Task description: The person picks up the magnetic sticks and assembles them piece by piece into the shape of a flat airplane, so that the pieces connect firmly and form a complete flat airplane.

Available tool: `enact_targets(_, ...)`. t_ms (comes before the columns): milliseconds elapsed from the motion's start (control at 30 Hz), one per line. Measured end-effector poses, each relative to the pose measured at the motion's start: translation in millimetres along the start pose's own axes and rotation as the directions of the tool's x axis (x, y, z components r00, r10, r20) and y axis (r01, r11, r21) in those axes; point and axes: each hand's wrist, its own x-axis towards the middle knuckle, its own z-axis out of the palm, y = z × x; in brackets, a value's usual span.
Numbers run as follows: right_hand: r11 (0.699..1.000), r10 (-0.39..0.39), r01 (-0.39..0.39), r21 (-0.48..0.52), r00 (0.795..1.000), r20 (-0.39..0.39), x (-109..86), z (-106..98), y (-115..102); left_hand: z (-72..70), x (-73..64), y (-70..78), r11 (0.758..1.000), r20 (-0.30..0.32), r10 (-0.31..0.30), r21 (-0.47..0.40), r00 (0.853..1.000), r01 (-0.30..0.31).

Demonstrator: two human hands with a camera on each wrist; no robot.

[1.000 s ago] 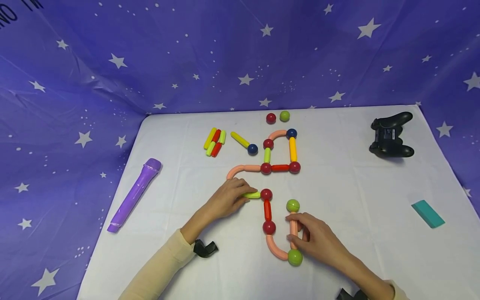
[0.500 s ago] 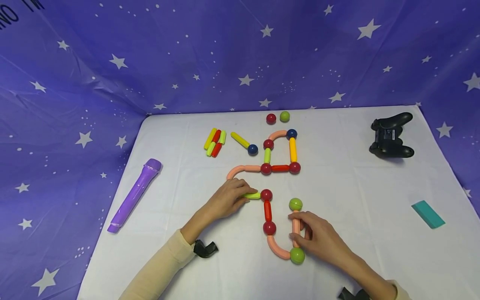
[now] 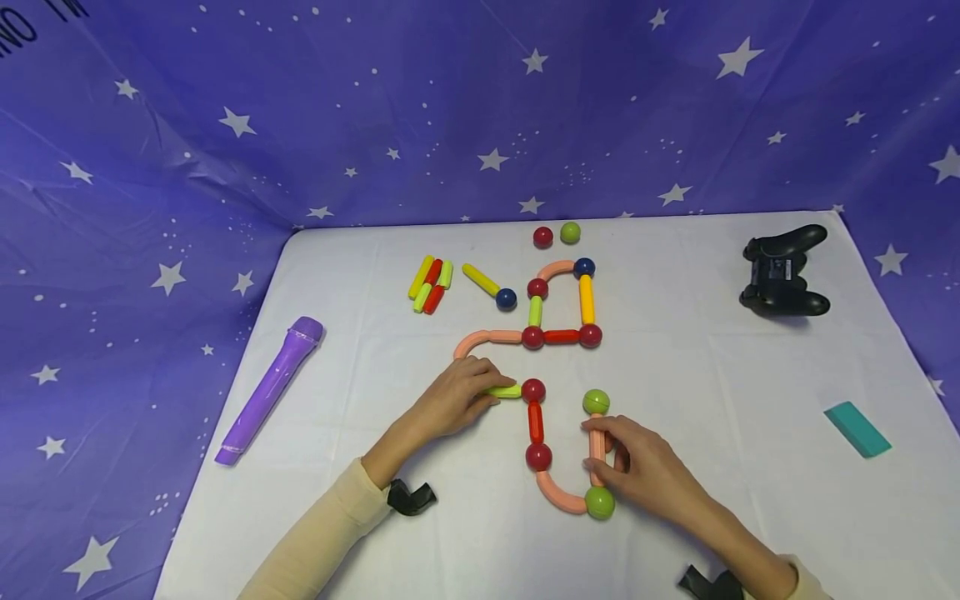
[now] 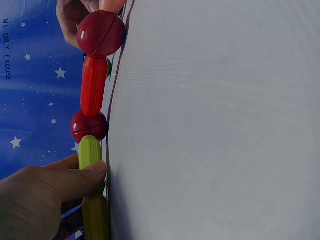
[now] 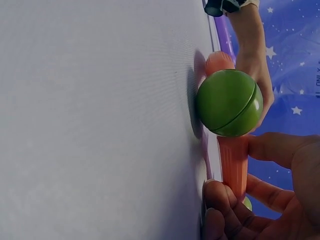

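My left hand (image 3: 461, 396) pinches a lime-green stick (image 4: 90, 150) whose end meets a red ball (image 3: 533, 390). In the left wrist view, a darker yellow stick (image 4: 96, 215) lies beyond my thumb. From that ball a red stick (image 3: 536, 423) leads down to a second red ball (image 3: 538, 457), then a curved pink stick (image 3: 558, 493). My right hand (image 3: 652, 467) holds a straight pink stick (image 5: 234, 165) between thumb and fingers. A green ball (image 3: 596, 402) caps its far end, and another green ball (image 5: 229, 102) joins its near end to the curved stick.
Farther back lies a loop of sticks and balls (image 3: 561, 337) with a curved pink tail. Loose sticks (image 3: 431, 285), a yellow stick with a blue ball (image 3: 506, 299) and two single balls lie behind. A purple microphone-shaped tube (image 3: 270, 392), black game controller (image 3: 783, 271) and teal block (image 3: 857, 429) flank them.
My right hand has shifted slightly right and away from me, carrying the straight pink stick, both green balls and the curved stick's end along. My left hand stays in place.
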Motion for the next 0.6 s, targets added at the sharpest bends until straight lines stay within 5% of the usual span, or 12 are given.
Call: enact_targets(600,1.000,-0.003,0.003,0.002,1.000,-0.004,0.0,0.2,2.0,-0.4,0.1,1.0,1.000,0.012,-0.013,0.016,1.000,0.013)
